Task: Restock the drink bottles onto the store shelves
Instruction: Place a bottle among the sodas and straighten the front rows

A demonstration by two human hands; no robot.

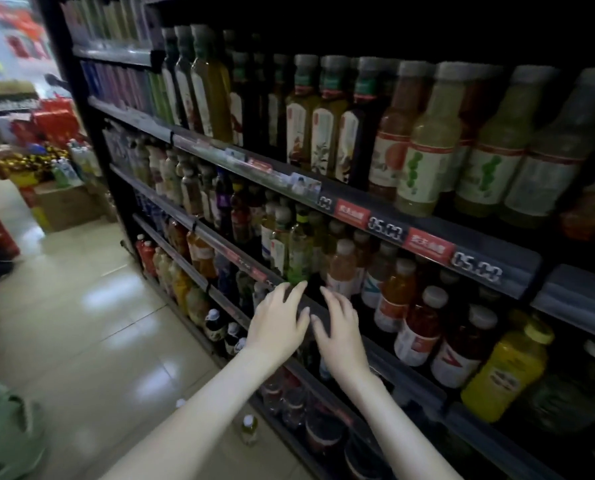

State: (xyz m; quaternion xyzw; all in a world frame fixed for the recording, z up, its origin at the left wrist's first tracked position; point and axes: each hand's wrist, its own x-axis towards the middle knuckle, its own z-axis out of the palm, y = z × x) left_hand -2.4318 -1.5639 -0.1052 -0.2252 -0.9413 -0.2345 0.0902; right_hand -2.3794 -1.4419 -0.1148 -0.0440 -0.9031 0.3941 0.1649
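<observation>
Both hands are empty. The left hand (278, 323) and right hand (341, 329) are spread flat with straight fingers, side by side at the front rail (389, 358) of a lower shelf, and their fingertips are at or just over its edge. They seem to be between bottles: nothing is carried, and the row directly at 12 o'clock from the hands has a dark gap between a green bottle (299, 252) and a peach bottle (341, 268).

The nearest loose stock I can make out is a small floor bottle (249, 429). It stands upright on the tiles (98, 306) close to the shelf base, at about 6 o'clock from the left hand and well below it.

The likely next move is to bend down, close one hand round that bottle's body and lift it to the gap. It should go in upright, without knocking the bottles on either side.
</observation>
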